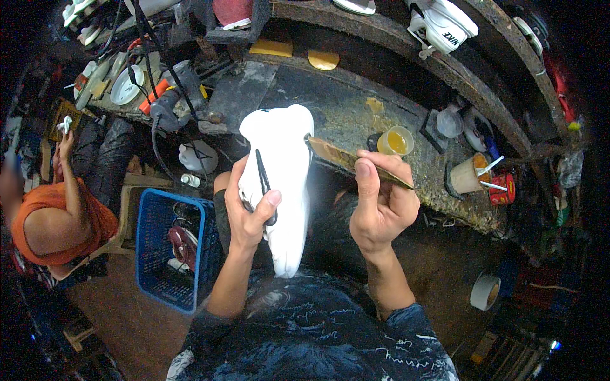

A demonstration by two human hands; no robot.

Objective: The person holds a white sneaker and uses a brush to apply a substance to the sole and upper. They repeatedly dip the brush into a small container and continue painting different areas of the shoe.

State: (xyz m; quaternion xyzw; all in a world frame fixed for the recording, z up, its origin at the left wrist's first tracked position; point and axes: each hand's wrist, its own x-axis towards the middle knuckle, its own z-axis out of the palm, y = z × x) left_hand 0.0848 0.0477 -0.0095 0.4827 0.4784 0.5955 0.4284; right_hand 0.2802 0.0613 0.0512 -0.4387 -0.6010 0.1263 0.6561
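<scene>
My left hand (244,206) is closed round a white shoe (289,165), its thumb pressed on the side. The shoe is so bright that its details are washed out. A long black tapered shape (262,178) runs along that side to the thumb; whether it is a stripe or a separate piece I cannot tell. Between thumb and fingers my right hand (386,203) pinches a flat brown strip-like tool (337,154). The tool's dark far tip meets the shoe's right edge.
A worktop (343,105) curves behind, bearing a cup of yellow liquid (395,141), a tub with sticks (469,174) and a red can (502,188). A blue crate (198,254) stands at left, near a person in orange (63,219). A tape roll (485,292) is at lower right.
</scene>
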